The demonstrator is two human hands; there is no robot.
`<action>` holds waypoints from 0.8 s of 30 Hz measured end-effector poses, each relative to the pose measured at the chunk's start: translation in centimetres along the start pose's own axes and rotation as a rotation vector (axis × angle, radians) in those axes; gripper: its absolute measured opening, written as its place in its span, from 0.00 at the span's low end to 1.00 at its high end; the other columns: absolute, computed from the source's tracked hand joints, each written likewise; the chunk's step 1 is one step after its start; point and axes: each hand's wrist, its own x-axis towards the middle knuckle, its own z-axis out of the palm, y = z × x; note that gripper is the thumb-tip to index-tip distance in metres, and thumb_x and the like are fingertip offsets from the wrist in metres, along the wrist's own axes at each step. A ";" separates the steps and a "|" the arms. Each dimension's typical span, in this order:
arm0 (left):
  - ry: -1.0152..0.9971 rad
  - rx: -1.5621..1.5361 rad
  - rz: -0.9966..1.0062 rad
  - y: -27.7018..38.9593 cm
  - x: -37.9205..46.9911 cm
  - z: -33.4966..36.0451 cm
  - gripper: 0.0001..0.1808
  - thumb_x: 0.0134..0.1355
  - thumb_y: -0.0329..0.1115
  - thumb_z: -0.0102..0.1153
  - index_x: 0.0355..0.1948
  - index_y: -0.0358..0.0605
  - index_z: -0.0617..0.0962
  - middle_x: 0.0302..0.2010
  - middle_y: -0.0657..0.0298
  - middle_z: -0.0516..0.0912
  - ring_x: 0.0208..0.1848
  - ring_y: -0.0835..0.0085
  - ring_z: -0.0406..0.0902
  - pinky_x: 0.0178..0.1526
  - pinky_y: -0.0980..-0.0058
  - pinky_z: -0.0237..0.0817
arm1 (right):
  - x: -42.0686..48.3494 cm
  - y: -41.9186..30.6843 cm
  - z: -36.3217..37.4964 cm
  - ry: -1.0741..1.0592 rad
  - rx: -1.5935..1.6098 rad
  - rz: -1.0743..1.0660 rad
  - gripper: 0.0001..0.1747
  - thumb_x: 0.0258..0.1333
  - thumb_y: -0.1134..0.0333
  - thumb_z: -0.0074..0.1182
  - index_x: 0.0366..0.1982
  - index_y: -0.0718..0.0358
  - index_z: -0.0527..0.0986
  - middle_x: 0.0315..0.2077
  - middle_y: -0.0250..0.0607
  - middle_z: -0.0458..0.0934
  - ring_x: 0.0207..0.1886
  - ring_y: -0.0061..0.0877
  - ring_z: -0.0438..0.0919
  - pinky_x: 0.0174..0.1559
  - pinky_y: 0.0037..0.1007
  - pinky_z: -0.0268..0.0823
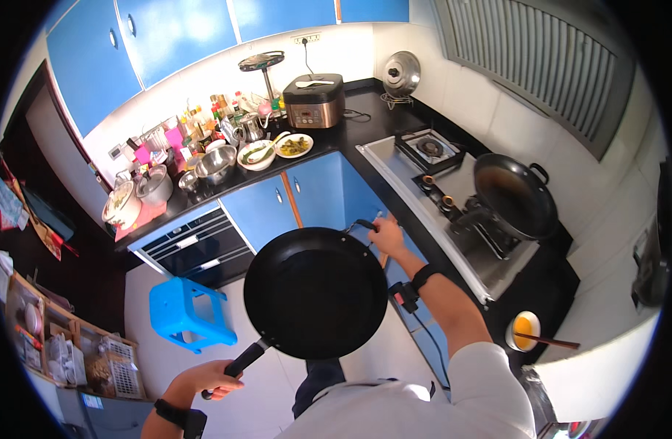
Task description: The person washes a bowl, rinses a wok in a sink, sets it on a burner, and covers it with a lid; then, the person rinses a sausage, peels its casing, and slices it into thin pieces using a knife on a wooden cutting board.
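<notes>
A black frying pan point(314, 293) is held in front of my body, its dark inner face towards the camera. My left hand point(220, 380) grips its long black handle at the lower left. Across the pan, my right hand point(386, 239) is closed on the small loop handle at the upper right. To the right, a black wok point(511, 192) rests tilted over the near burner of the gas stove point(500, 266). The other burner point(430, 147) has nothing on it. A white bowl of beaten egg point(524, 325) with chopsticks point(550, 341) across its rim stands on the counter at lower right.
A rice cooker point(314, 101), a plate of food point(294, 146), a bowl with a white spoon point(256, 155), a metal bowl point(216, 164), pots and bottles crowd the back counter. A blue plastic stool point(188, 313) stands on the floor at left. A steel lid point(401, 75) leans in the corner.
</notes>
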 end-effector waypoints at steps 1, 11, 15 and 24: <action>0.007 0.008 0.003 2.4 0.5 -2.2 0.13 0.58 0.33 0.58 0.30 0.47 0.65 0.14 0.69 0.63 0.13 0.80 0.59 0.17 0.79 0.52 | 2.7 -0.2 0.7 -0.001 0.003 0.015 0.14 0.40 0.63 0.56 0.31 0.63 0.77 0.23 0.43 0.78 0.30 0.37 0.78 0.35 0.36 0.69; -0.004 0.121 0.075 26.0 6.1 -14.8 0.13 0.56 0.26 0.58 0.30 0.46 0.64 0.13 0.68 0.63 0.12 0.80 0.58 0.16 0.79 0.48 | 23.9 0.9 -3.1 0.095 -0.058 0.152 0.16 0.41 0.61 0.54 0.33 0.63 0.78 0.31 0.51 0.80 0.38 0.45 0.78 0.42 0.40 0.70; -0.113 0.172 0.163 36.0 11.0 -15.3 0.13 0.56 0.26 0.57 0.29 0.45 0.64 0.12 0.67 0.64 0.11 0.79 0.60 0.15 0.78 0.51 | 31.8 6.2 -9.1 0.213 -0.137 0.113 0.15 0.40 0.62 0.56 0.30 0.65 0.77 0.24 0.49 0.78 0.30 0.40 0.78 0.35 0.35 0.69; -0.336 0.220 0.241 53.8 23.6 -12.6 0.13 0.57 0.27 0.56 0.29 0.47 0.63 0.12 0.69 0.63 0.11 0.80 0.59 0.14 0.80 0.49 | 42.4 14.8 -22.2 0.223 -0.356 0.210 0.17 0.42 0.64 0.54 0.35 0.66 0.75 0.27 0.48 0.78 0.33 0.41 0.77 0.36 0.37 0.69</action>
